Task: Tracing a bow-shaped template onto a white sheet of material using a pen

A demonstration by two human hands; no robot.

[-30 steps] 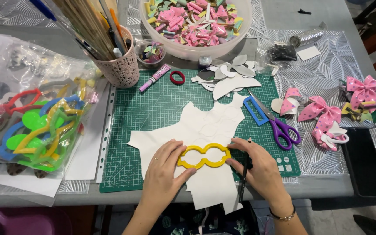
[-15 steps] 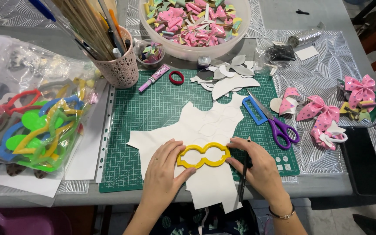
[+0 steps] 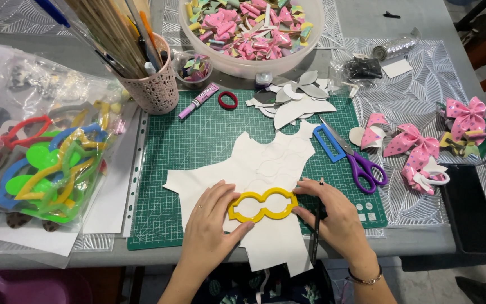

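Note:
A yellow bow-shaped stencil [image 3: 262,206] lies flat on a white cut sheet [image 3: 254,169] spread over the green cutting mat [image 3: 198,141]. My left hand [image 3: 212,225] presses on the stencil's left end, fingers spread over it. My right hand [image 3: 336,219] touches the stencil's right end and holds a thin dark pen [image 3: 316,236] that points down toward the table edge. Faint traced outlines show on the sheet above the stencil.
Purple-handled scissors [image 3: 355,160] and a blue rectangular stencil [image 3: 328,142] lie right of the sheet. A bag of coloured stencils [image 3: 46,163] sits left, a pink cup of brushes [image 3: 153,84] and a tub of bows [image 3: 251,28] behind. Finished pink bows [image 3: 417,143] rest at the right.

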